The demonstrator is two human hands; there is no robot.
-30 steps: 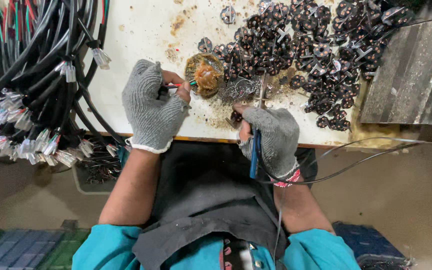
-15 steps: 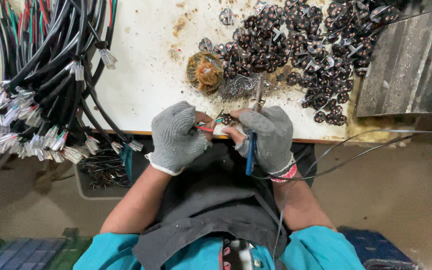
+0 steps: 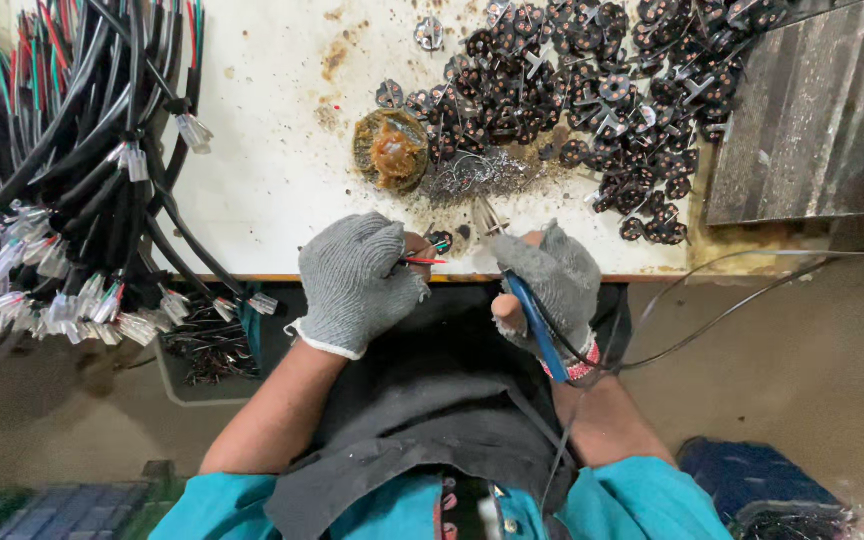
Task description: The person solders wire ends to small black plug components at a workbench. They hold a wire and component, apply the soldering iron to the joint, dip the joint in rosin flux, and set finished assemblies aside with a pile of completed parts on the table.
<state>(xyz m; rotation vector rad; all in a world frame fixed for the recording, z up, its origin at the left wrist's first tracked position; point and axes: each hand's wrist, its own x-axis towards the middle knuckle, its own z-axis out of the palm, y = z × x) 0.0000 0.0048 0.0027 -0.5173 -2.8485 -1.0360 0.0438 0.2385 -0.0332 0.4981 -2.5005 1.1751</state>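
Two gloved hands work close together at the near edge of the worktop [image 3: 282, 190], a white surface stained with brown marks. The left hand [image 3: 357, 280], in a grey knitted glove, is closed in a narrow pinch on thin red wires [image 3: 422, 261] and a small dark part [image 3: 440, 241] held at its fingertips, just over the near edge. The right hand [image 3: 552, 285], in a grey fingerless glove, is wrapped around the blue handle of a soldering iron [image 3: 527, 310]; the iron's metal tip points up and left toward the small dark part, near it, though whether they touch cannot be told. A black cord [image 3: 732, 300] runs from the right hand out to the right, off the worktop.

Just beyond the hands, near the middle of the worktop, sits a round tin of brownish flux [image 3: 390, 150], with a tangle of fine silvery wire [image 3: 472, 175] beside it on the right. A big heap of small dark round parts [image 3: 592, 90] covers the far right portion of the worktop, reaching toward its far edge. At the right end lies a grey, worn metal slab [image 3: 802, 120]. Along the left edge a thick bundle of black cables [image 3: 62, 150] with red and green strands hangs over, ending in many clear plastic connectors [image 3: 32, 290]. The person wears a teal shirt and a dark apron [image 3: 422, 420]
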